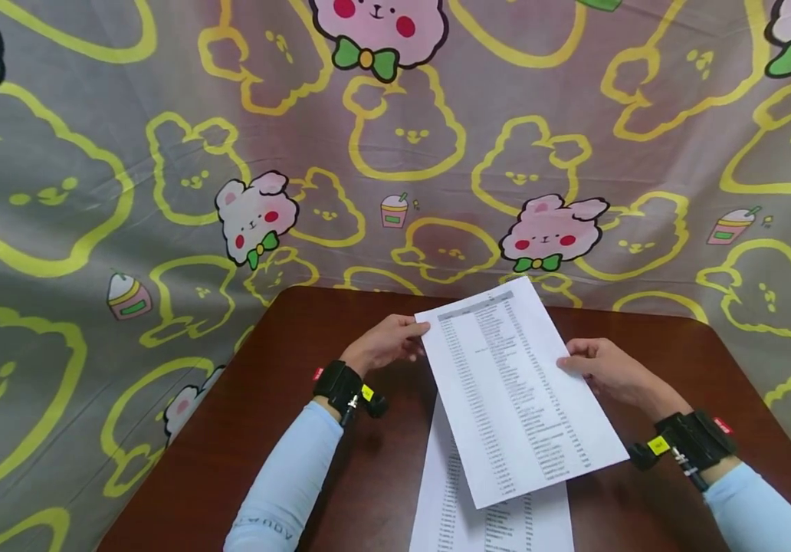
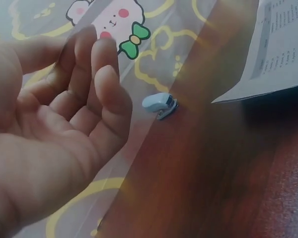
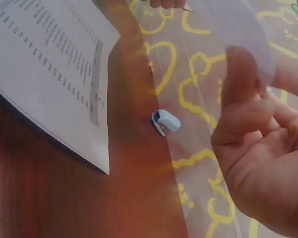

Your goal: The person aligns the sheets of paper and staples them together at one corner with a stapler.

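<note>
A printed white sheet [image 1: 506, 399] is held up at a tilt above the table. The left hand [image 1: 385, 343] [image 2: 64, 119] pinches its upper left corner, thumb on the printed side. At its right edge, the right hand [image 1: 609, 370] [image 3: 263, 144] grips it between thumb and fingers; the sheet's raised part [image 3: 233, 25] looks blurred in the right wrist view. Below, a second printed sheet [image 1: 444, 491] [image 2: 280, 64] [image 3: 54, 84] lies on the table, partly covered in the head view, with a corner lifted.
A small pale blue stapler-like item [image 2: 159, 102] [image 3: 168, 121] sits near the brown table's [image 1: 230, 452] far edge, hidden in the head view. Behind the table hangs a patterned cloth [image 1: 437, 184]. Both wrists wear black camera straps.
</note>
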`<state>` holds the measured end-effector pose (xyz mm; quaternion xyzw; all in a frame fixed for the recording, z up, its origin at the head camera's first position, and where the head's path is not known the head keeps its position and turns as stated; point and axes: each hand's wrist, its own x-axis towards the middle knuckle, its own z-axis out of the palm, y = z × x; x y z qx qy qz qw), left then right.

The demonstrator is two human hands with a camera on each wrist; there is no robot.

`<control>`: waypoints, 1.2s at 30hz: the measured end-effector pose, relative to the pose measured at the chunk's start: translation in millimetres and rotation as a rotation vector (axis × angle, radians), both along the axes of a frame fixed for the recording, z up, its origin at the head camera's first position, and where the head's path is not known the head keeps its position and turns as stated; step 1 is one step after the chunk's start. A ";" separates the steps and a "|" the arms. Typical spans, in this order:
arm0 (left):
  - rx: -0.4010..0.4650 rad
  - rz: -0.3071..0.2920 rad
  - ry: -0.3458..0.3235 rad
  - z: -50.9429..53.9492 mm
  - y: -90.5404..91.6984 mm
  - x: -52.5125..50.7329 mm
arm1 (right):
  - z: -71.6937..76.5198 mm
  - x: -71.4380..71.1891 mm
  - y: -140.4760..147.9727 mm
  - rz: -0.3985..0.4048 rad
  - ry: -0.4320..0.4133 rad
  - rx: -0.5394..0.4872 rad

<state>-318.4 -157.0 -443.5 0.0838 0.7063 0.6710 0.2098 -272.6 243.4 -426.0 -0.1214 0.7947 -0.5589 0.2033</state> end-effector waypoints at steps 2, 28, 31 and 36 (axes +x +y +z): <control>-0.013 -0.005 0.008 1.3 1.1 -0.2 | 0.2 4.0 1.4 0.042 0.010 0.021; -0.423 -0.072 0.084 11.5 21.6 10.6 | -31.6 53.4 4.5 0.193 -0.174 0.045; -0.454 -0.091 0.067 7.2 23.6 12.7 | -34.5 54.7 4.4 0.217 -0.206 0.060; -0.492 -0.112 0.076 -4.5 29.2 15.8 | -42.1 65.2 4.5 0.241 -0.249 0.046</control>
